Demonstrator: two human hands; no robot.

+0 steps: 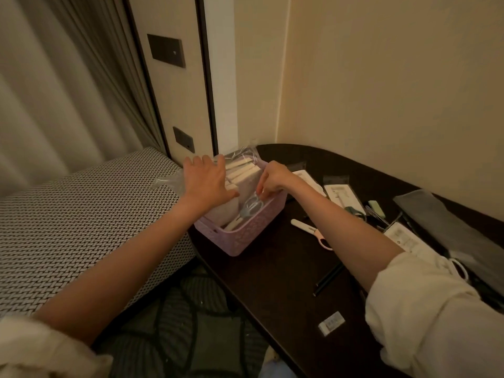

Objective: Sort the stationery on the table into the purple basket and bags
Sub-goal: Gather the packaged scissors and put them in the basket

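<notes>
Head view: my hands over the table's [286, 268] far-left corner;
Basket [245, 236]: pale purple, woven-look, holding pale-edged packets;
Left hand [207, 178]: spread wide, flat on packets;
Right hand [272, 180]: fingers pinching scissors [252, 205]

We see a dark table [275, 271] with a rounded edge, set into a wall corner.

On it we find the purple basket [245, 236] at the near left end, white scissors with a pink handle [311, 232] beside it, two dark pencils [328, 278], a small white eraser [331, 323] near the front edge, flat packets in clear bags [342, 195], and a dark pouch [441, 225] at the right.
</notes>
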